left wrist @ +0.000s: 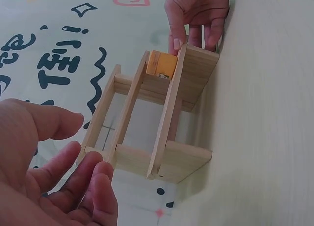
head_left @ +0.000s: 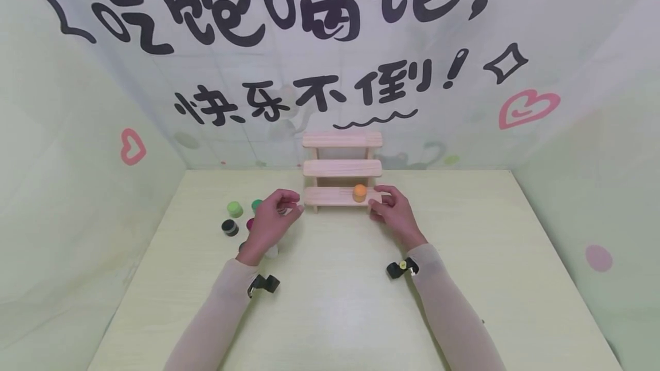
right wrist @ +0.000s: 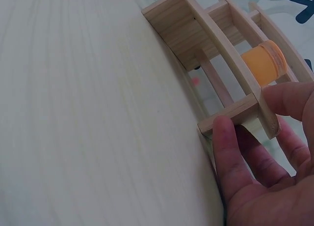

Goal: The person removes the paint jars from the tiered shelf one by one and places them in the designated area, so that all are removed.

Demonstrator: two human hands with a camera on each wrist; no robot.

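Observation:
A three-tier wooden step shelf [head_left: 330, 196] stands against the back wall. On the right part of its lowest tier sits a small orange jar [head_left: 359, 193], its label partly showing in the left wrist view. My right hand [head_left: 396, 214] grips that tier's right end, thumb at the board's edge and fingers by the end leg [right wrist: 230, 113]. Off the shelf's left end, my left hand [head_left: 273, 219] hovers with loosely bent fingers [left wrist: 64, 162] and holds nothing. The left wrist view shows a gap between its thumb and fingers.
Several small jars stand on the table left of the shelf: a light green one [head_left: 235, 209], a black-lidded one [head_left: 230, 227], a dark green one [head_left: 256, 205] and others partly hidden under my left hand. Printed cloth walls [head_left: 330, 73] enclose the table [head_left: 330, 302].

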